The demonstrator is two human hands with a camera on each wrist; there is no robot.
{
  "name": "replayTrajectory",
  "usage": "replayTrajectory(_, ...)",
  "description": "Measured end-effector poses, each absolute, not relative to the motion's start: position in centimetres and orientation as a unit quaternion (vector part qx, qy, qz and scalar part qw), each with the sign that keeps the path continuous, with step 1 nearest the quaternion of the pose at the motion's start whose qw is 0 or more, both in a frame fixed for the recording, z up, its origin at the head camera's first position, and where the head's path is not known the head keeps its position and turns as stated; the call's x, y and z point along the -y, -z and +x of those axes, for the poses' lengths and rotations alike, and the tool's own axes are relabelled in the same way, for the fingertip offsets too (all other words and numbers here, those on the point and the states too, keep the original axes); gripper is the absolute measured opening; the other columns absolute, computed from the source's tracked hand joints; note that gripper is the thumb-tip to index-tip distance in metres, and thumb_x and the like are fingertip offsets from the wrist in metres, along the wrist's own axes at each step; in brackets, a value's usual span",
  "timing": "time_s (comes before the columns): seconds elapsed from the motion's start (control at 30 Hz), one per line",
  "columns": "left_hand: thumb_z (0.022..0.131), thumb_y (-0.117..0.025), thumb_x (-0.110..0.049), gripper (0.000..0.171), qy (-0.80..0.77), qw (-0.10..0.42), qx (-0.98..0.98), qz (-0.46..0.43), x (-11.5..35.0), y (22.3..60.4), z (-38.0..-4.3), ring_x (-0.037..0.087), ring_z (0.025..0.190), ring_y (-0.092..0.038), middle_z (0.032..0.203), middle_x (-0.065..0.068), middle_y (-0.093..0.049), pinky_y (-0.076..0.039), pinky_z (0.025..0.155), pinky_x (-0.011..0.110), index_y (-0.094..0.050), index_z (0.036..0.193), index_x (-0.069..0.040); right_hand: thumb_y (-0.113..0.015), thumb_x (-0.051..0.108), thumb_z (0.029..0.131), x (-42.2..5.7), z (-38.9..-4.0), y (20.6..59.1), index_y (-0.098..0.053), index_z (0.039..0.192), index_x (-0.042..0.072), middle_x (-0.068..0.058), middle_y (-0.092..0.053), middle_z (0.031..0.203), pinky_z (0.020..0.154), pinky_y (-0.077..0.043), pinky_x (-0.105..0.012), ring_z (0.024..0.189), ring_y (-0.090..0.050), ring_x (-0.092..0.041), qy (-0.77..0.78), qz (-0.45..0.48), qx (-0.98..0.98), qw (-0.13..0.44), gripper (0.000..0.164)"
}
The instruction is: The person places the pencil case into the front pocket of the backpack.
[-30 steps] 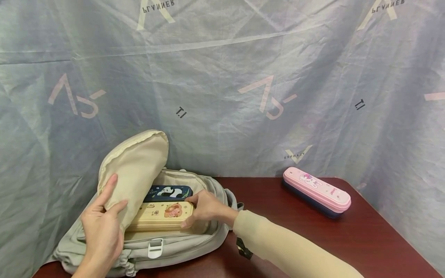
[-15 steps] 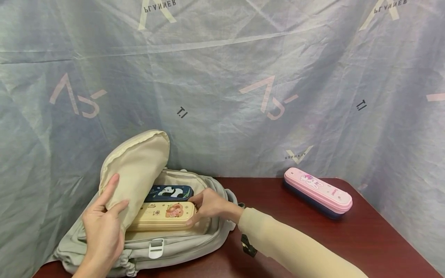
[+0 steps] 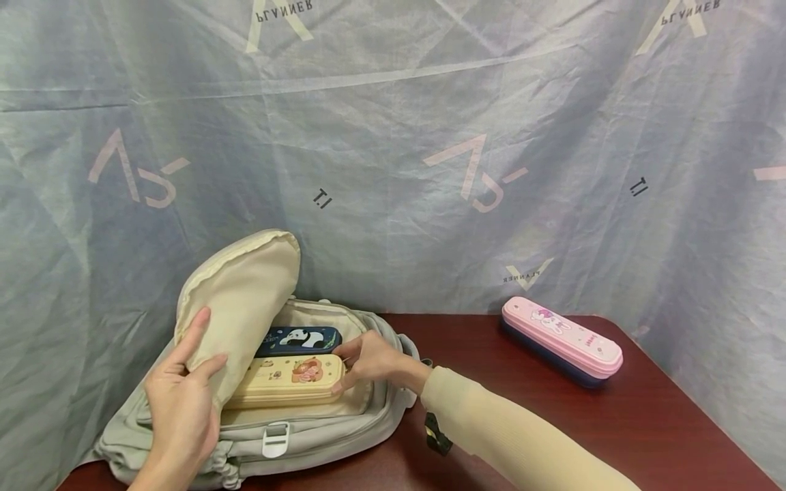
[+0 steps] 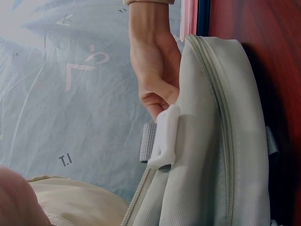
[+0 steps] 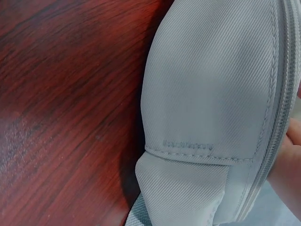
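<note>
In the head view, a pale grey-green backpack (image 3: pixel 344 436) lies on the table with its cream-lined flap (image 3: pixel 254 293) raised. My left hand (image 3: pixel 178 402) holds the flap's near edge, its thumb and a finger showing against the lining. Inside the bag sits a yellow pencil case (image 3: pixel 282 387) with a cartoon print. My right hand (image 3: pixel 374 361) pinches that case's right end between thumb and fingers. Behind it lies a navy panda pencil case (image 3: pixel 301 339). The flap covers the left ends of both cases. From the left wrist, the right hand (image 4: pixel 155 66) reaches over the bag's rim, its fingertips hidden.
A pink pencil case (image 3: pixel 561 334) with a dark blue base lies at the right on the red-brown table (image 3: pixel 467 382). A grey printed cloth (image 3: pixel 393 157) hangs behind the table and at both sides. A white buckle (image 3: pixel 275 440) sits on the bag's front.
My right hand has shifted slightly to the right at the yellow case's end, and its forearm with it. The left hand keeps the flap up, and the cases stay nearly where they were.
</note>
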State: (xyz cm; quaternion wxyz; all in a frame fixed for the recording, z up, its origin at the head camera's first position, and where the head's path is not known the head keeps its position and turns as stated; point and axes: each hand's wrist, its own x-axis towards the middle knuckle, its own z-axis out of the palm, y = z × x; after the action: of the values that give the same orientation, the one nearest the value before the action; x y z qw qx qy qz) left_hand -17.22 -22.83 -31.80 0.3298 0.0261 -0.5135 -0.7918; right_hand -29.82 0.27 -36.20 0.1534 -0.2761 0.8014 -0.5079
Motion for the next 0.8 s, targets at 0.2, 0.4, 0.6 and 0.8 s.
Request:
replayTrajectory(0.2,0.091,-0.046,0.032,0.071,0.791,0.331,0.514,0.026,22.8,31.7,-17.2,0.008,0.155,-0.02,0.159,-0.001,-0.052,-0.021,0.124,0.025,-0.057,0.149,-0.008,-0.096,-0.002,0.069,-0.1,-29.8,36.3,-0.079,0.119,0.002,-0.006,-0.079,0.109,0.091,-0.055,-0.026,0.101,-0.074,-0.019,0.511,-0.254,-0.807,0.151,0.053)
replayTrajectory(0.4,0.091,-0.046,0.032,0.071,0.791,0.33,0.514,0.026,22.8,31.8,-17.2,0.008,0.155,-0.018,0.159,-0.001,-0.051,-0.019,0.124,0.025,-0.056,0.15,-0.008,-0.097,-0.001,0.067,0.5,-29.6,36.5,-0.078,0.122,0.002,-0.006,-0.079,0.111,0.096,-0.054,-0.028,0.099,-0.073,-0.013,0.514,-0.235,-0.811,0.15,0.058)
replayTrajectory(0.6,0.092,-0.046,0.032,0.071,0.795,0.327,0.509,0.03,22.9,31.8,-17.1,0.008,0.155,-0.018,0.159,-0.001,-0.051,-0.021,0.124,0.025,-0.056,0.15,-0.008,-0.097,0.0,0.068,0.9,-29.7,36.8,-0.078,0.121,0.002,-0.005,-0.08,0.103,0.099,-0.052,-0.03,0.097,-0.072,-0.011,0.519,-0.23,-0.809,0.153,0.056)
replayTrajectory(0.8,0.092,-0.047,0.031,0.071,0.794,0.324,0.513,0.034,22.9,31.8,-17.2,0.007,0.156,-0.017,0.159,-0.001,-0.051,-0.022,0.123,0.026,-0.055,0.15,-0.008,-0.095,-0.002,0.072,1.0,-29.8,36.8,-0.077,0.123,0.002,-0.006,-0.079,0.11,0.1,-0.054,-0.032,0.102,-0.073,-0.014,0.525,-0.229,-0.804,0.161,0.054)
